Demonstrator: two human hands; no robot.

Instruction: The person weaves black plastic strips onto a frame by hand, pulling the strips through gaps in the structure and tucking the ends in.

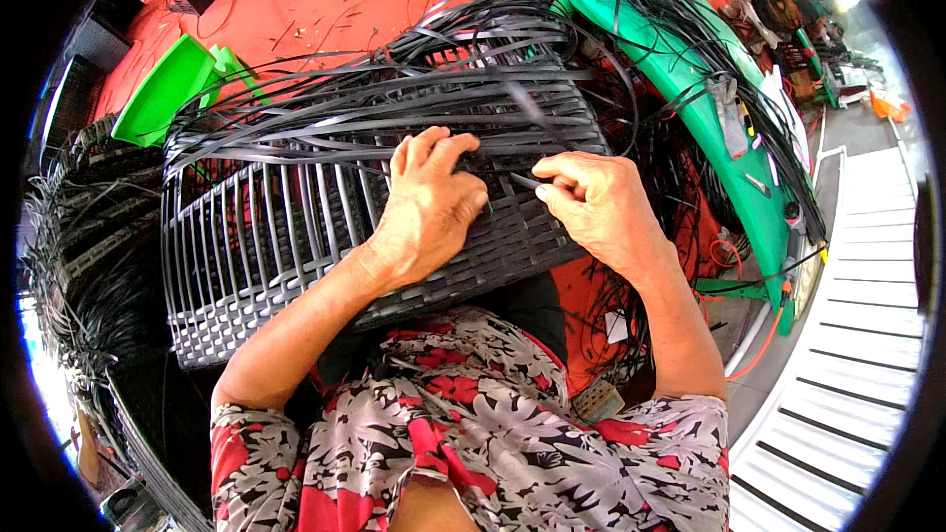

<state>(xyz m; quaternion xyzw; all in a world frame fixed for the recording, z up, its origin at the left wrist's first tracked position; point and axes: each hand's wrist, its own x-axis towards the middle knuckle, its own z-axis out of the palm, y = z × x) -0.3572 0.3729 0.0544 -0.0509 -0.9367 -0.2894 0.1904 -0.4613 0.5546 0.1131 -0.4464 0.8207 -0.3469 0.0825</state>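
Note:
A black woven plastic-rattan piece (pixel 512 238) lies across in front of me. Its near part is tightly woven, while bare lengthwise strands show at its left. My left hand (pixel 430 205) rests on the weave near the middle, fingers bent and spread, with a gap between thumb and forefinger. At its right, my right hand (pixel 603 205) pinches a dark flat strip (pixel 522 179) between thumb and forefinger, just above the weave. Long loose black strips (pixel 325 148) fan out beyond both hands. What lies under the left fingertips is hidden.
A green table (pixel 680 79) on the right carries more black strips, a grey glove (pixel 727 118) and small tools. Upper left, a bright green dustpan (pixel 166 91) stands on the red floor covering (pixel 325 0). A white slatted surface (pixel 838 335) runs along the far right.

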